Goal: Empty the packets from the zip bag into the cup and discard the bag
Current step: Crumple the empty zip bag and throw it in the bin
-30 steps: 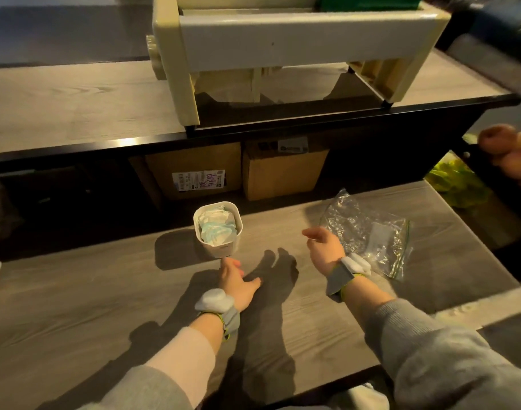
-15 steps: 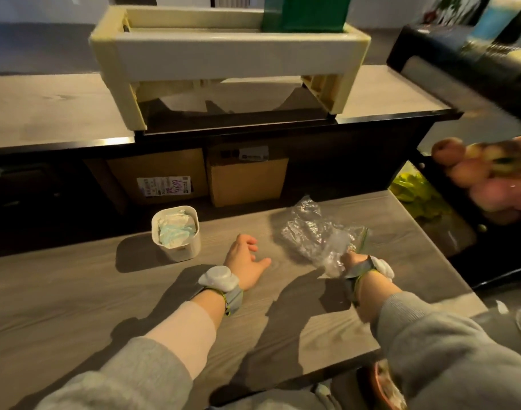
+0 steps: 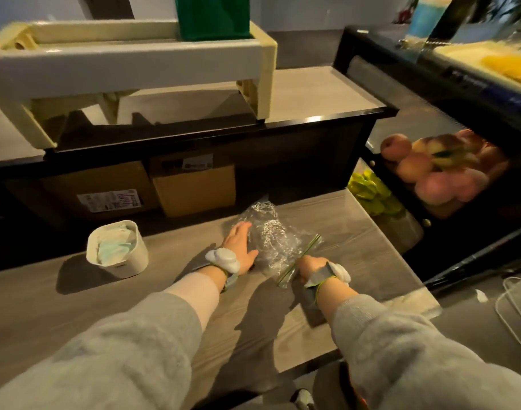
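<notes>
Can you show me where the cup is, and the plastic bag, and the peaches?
cup (image 3: 126, 263): head camera view, on its white front wall.
plastic bag (image 3: 275, 238): head camera view, on the crinkled clear middle.
peaches (image 3: 414, 168): head camera view, on one peach at the front of the pile.

Person's arms: clothing and wrist gear.
Grey fleece sleeves (image 3: 401, 335); pink inner cuff at left forearm; white pods on grey wristbands (image 3: 223, 260) behind both hands.

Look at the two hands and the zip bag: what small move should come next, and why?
Probably lift the zip bag off the table to discard it. The packets already sit in the cup, the bag looks empty, the right hand grips its green zip edge, and the left hand rests against it.
</notes>
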### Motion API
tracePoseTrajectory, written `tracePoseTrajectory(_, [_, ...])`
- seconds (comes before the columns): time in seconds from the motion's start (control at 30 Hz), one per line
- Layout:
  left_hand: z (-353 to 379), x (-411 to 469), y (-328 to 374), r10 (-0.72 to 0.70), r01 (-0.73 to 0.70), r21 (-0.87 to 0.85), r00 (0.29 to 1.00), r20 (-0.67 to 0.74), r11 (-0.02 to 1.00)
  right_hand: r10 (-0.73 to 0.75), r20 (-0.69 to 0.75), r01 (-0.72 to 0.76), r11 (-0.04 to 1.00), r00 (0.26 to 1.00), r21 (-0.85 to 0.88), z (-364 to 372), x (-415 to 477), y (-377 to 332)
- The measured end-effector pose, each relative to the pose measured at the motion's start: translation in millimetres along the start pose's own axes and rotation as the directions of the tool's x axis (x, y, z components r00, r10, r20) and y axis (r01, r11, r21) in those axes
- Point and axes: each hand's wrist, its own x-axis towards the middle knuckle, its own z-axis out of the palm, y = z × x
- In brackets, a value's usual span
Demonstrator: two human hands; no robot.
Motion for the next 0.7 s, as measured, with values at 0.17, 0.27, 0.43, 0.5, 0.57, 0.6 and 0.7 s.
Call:
tracePoseTrajectory(0.17, [18.5, 28.1, 8.8, -0.202, 0.193, 0.061, 0.961, 0.191, 0.979, 0.025, 0.102, -0.055, 0.953, 0.994, 0.296, 2.9, -3.6, -1.2])
tracePoseTrajectory(0.27, [30.9, 30.0, -0.4, -0.206, 0.195, 0.067, 0.934, 0.292, 0.979, 0.013, 0.088, -0.028, 0.983, 0.996, 0.179, 3.3, -1.5, -5.3])
tracePoseTrajectory(0.43, [24.2, 31.5, -0.8, -0.251, 0.252, 0.029, 0.937, 0.244, 0.967, -0.156, 0.197, 0.119, 0.975, 0.968, 0.19, -2.7, -9.8, -14.9])
tracePoseTrajectory(0.5, [17.7, 31.6, 6.9, -0.203, 0.212, -0.014, 0.95, 0.238, 0.977, -0.205, 0.288, 0.104, 0.938, 0.935, 0.33, -9.2, -16.1, -16.0])
tracePoseTrajectory(0.57, [14.9, 31.8, 18.2, -0.113, 0.152, -0.132, 0.958, 0.263, 0.98, -0.303, 0.366, 0.148, 0.907, 0.88, 0.394, -18.9, -24.5, -14.9])
tracePoseTrajectory(0.6, [15.6, 31.5, 25.4, -0.067, 0.129, -0.201, 0.955, 0.29, 0.971, -0.349, 0.366, 0.196, 0.898, 0.862, 0.394, -24.9, -27.5, -14.0])
tracePoseTrajectory(0.7, [26.0, 28.5, 53.6, 0.042, 0.165, -0.468, 0.916, 0.4, 0.869, -0.433, 0.212, 0.325, 0.855, 0.876, 0.404, -42.8, -31.1, -11.1])
